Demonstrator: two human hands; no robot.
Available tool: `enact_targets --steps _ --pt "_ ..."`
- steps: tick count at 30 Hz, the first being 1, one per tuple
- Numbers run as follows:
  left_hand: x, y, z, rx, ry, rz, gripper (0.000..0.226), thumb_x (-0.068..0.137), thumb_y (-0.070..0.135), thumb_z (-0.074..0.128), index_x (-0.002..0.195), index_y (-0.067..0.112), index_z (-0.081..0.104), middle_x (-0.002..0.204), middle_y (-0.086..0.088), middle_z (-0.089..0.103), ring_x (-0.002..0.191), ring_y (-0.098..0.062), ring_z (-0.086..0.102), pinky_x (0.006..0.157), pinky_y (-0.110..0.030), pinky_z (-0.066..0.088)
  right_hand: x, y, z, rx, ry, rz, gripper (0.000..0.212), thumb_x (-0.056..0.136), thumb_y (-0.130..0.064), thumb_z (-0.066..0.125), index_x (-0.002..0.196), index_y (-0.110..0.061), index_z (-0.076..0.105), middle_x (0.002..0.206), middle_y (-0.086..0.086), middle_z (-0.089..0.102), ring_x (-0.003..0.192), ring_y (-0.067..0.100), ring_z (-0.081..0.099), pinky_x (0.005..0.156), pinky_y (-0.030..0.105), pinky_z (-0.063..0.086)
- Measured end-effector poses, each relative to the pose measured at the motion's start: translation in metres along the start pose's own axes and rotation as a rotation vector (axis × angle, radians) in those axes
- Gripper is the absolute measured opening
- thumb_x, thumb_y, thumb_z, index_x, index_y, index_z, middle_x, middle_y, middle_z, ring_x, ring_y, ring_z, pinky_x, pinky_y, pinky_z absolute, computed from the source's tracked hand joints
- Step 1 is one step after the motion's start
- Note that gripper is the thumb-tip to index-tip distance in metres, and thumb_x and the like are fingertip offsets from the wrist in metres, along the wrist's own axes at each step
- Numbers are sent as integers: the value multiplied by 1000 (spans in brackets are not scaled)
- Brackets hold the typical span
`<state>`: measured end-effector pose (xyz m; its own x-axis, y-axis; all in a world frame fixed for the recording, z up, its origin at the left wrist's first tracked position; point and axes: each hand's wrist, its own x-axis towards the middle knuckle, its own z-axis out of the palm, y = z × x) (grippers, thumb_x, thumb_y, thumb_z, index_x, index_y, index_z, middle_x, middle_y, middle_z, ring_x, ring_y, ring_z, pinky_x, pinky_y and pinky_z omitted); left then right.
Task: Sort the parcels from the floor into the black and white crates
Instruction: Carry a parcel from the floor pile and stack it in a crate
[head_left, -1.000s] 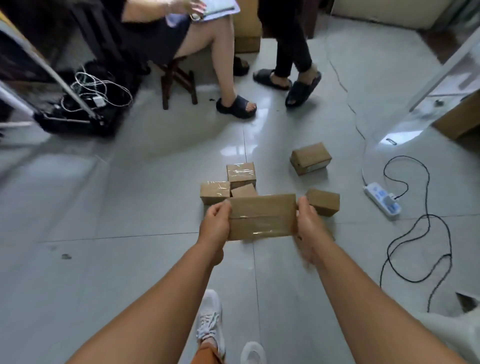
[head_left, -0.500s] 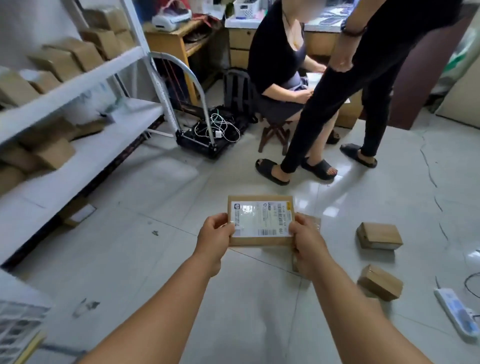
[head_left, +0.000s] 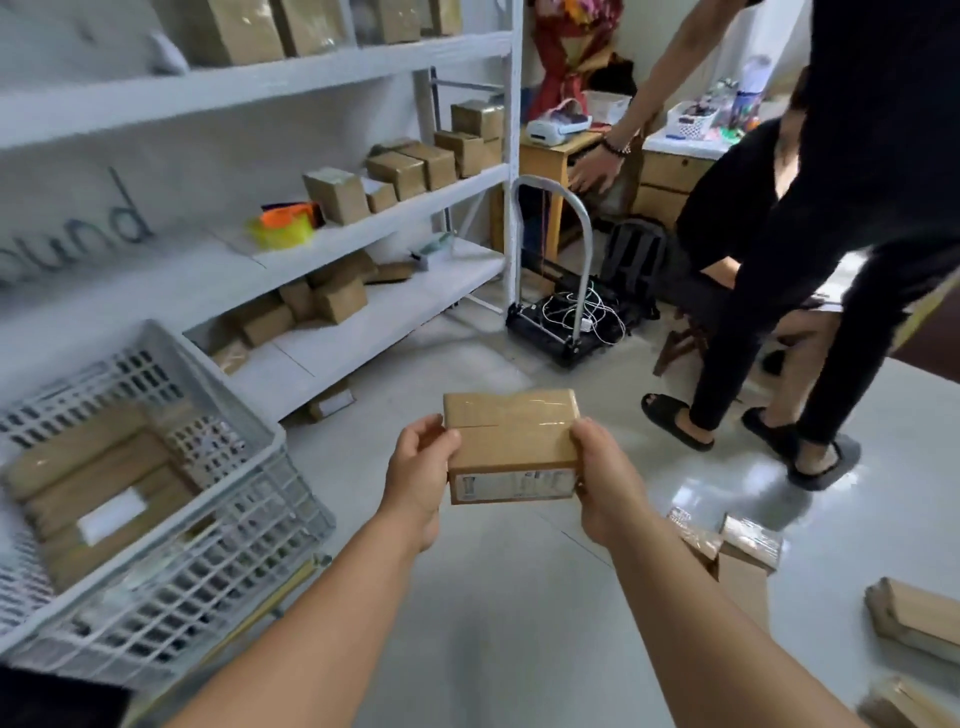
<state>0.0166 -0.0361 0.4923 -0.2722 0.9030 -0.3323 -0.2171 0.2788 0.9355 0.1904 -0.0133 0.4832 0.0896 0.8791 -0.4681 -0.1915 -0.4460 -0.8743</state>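
Note:
A brown cardboard parcel (head_left: 511, 441) with clear tape on top and a printed label on its near side is held in mid-air before me. My left hand (head_left: 418, 467) grips its left end and my right hand (head_left: 605, 475) grips its right end. The white lattice crate (head_left: 218, 530) stands at the lower left on the floor, with several brown parcels inside, one bearing a white label. More parcels (head_left: 743, 551) lie on the floor at the lower right. A dark edge shows at the bottom left corner; what it is I cannot tell.
White shelving (head_left: 363, 228) with many parcels fills the left. A folding trolley (head_left: 566, 332) with cables stands beyond it. A standing person's legs (head_left: 769, 374) and a seated person are at the right, near wooden desks.
My view has swung left from the floor pile toward the shelving and white crate. The parcel has been tipped, so its label now faces me on the near side instead of on top.

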Motion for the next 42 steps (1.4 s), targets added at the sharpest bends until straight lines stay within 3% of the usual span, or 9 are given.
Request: enact_targets --steps 6,11,17,20,23,30,35,39,42 --pt "-19 38 -116 -41 88 116 33 93 19 57 126 24 57 119 -4 64 100 -14 60 77 -24 47 -48 4 116 -46 -101 -67 25 86 -41 52 102 -28 66 95 3 62 86 22 61 64 30 41" --pt "-41 68 -198 -95 161 205 16 94 23 56 109 29 55 101 5 64 90 -8 59 60 -16 47 -78 11 201 -83 -203 -66 20 96 -41 47 89 -28 60 89 2 63 87 21 61 79 34 42" --pt "-59 83 -287 -155 249 202 41 85 21 68 121 20 48 112 -2 62 94 -14 62 79 -31 50 -112 22 292 -184 -351 -46 26 93 -47 48 97 -25 61 94 11 68 86 21 66 61 29 42" --pt "-61 87 -320 -126 307 231 46 86 15 68 125 20 44 109 5 62 95 -6 58 73 -22 42 -126 26 328 -231 -411 -39 26 95 -43 46 104 -22 58 91 10 66 78 20 64 55 29 43" --pt "-54 84 -348 -59 400 234 51 86 20 68 132 20 46 121 3 61 108 -12 56 89 -30 42 -129 33 362 -270 -473 -11 32 82 -54 51 98 -28 60 101 11 68 92 28 67 73 41 57" --pt "-14 82 -392 30 623 172 47 95 26 55 140 24 43 121 6 54 106 -11 49 87 -28 37 -73 64 434 -384 -588 62 75 53 -68 63 118 -31 61 120 5 66 112 32 61 99 61 42" --pt "39 83 -413 64 757 94 38 95 21 55 132 18 45 116 4 55 97 -12 51 83 -28 41 -50 55 472 -498 -586 45 15 93 -27 56 102 -18 65 100 7 72 89 25 70 85 45 57" --pt "82 81 -428 131 798 9 32 93 17 56 125 16 49 114 2 58 97 -14 54 82 -27 43 -12 52 498 -635 -595 14 12 100 -17 48 104 -20 59 84 -4 64 67 7 59 39 9 44" --pt "112 79 -436 194 803 -43 41 90 9 57 129 19 48 113 6 58 97 -14 56 79 -26 46 14 59 520 -677 -617 41 20 99 -12 48 111 -16 63 99 0 69 71 6 62 42 12 44"
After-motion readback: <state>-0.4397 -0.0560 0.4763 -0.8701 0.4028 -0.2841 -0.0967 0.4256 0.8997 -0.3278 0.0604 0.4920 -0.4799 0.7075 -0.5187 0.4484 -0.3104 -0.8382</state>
